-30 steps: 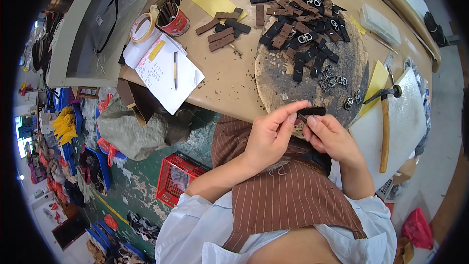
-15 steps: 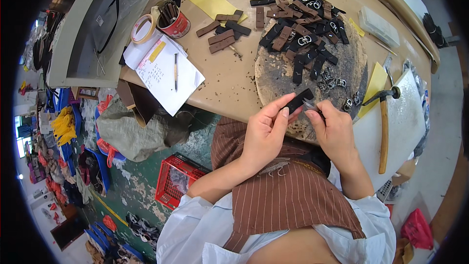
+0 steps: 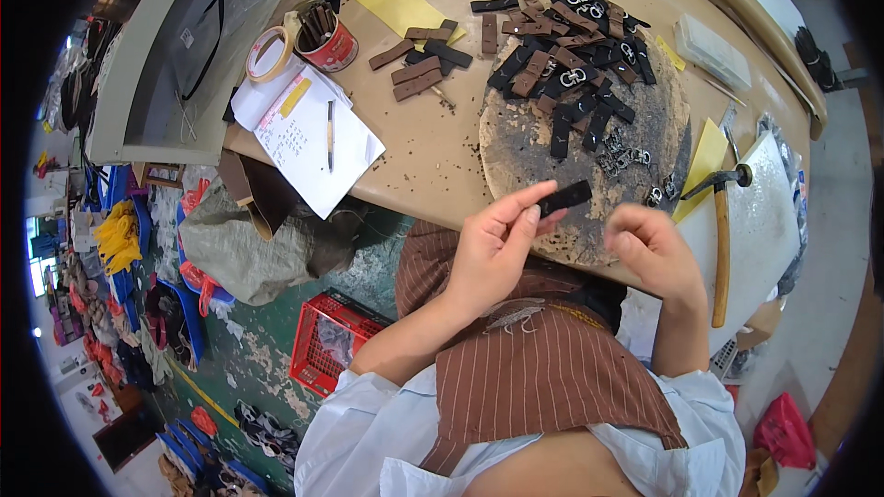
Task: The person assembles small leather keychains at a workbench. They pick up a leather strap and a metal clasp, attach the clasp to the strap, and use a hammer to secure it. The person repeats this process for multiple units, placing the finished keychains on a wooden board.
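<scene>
The left hand [image 3: 493, 253] pinches a dark leather strip [image 3: 564, 197] between thumb and fingers — just over the round worn pad [image 3: 645, 120] on the surface [image 3: 424, 147]; the right hand [image 3: 649, 253] hangs beside it, fingers loosely curled, holding nothing visible.

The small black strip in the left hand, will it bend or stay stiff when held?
The black strip probably stays fairly stiff: it sticks out straight past the left hand fingers without drooping. Likely light, since a fingertip pinch carries it.
</scene>
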`<move>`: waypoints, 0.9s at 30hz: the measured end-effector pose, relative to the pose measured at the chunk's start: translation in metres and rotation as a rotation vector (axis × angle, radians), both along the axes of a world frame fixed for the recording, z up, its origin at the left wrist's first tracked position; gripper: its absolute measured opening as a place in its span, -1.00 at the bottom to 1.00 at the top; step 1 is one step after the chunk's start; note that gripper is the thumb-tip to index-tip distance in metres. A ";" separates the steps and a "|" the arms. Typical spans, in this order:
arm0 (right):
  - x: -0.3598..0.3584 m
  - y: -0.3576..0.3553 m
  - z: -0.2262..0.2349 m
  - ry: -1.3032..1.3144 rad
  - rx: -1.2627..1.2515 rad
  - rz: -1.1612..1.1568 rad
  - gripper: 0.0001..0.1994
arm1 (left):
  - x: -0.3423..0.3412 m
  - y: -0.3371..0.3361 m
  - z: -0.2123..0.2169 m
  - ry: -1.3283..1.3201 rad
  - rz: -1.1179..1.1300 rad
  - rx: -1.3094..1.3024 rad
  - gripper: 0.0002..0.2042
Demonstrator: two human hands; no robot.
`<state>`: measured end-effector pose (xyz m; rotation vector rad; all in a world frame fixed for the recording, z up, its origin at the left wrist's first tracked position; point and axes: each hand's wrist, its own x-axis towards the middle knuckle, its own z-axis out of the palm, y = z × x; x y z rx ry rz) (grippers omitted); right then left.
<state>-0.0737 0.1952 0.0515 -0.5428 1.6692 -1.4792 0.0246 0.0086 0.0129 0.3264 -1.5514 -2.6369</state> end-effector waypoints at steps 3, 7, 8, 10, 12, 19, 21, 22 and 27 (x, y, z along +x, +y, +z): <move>0.005 -0.014 0.000 0.223 -0.012 -0.268 -0.76 | 0.001 0.005 0.002 0.003 0.044 -0.029 -0.71; 0.004 -0.026 -0.013 -0.127 -0.007 -0.190 -0.82 | 0.004 0.009 0.006 -0.006 -0.025 -0.208 -0.71; 0.007 -0.031 -0.010 -0.103 -0.034 -0.211 -0.84 | 0.004 0.008 0.006 -0.007 -0.047 -0.215 -0.71; 0.007 -0.029 -0.011 -0.079 -0.008 -0.171 -0.83 | 0.005 0.006 0.007 -0.040 -0.092 -0.160 -0.70; 0.007 -0.028 -0.011 0.081 0.035 -0.118 -0.84 | 0.005 0.004 0.008 -0.103 -0.136 -0.034 -0.71; 0.015 -0.028 -0.009 0.488 0.103 -0.130 -0.87 | -0.004 -0.010 0.005 -0.254 -0.245 0.235 -0.72; 0.016 -0.028 -0.008 0.519 0.098 -0.136 -0.87 | -0.003 -0.011 0.004 -0.248 -0.270 0.134 -0.73; 0.017 -0.028 -0.008 0.528 0.091 -0.131 -0.87 | -0.002 -0.013 0.003 -0.249 -0.285 0.081 -0.73; 0.020 -0.025 -0.008 0.406 0.149 -0.120 -0.84 | 0.002 -0.004 0.010 -0.205 -0.242 -0.337 -0.77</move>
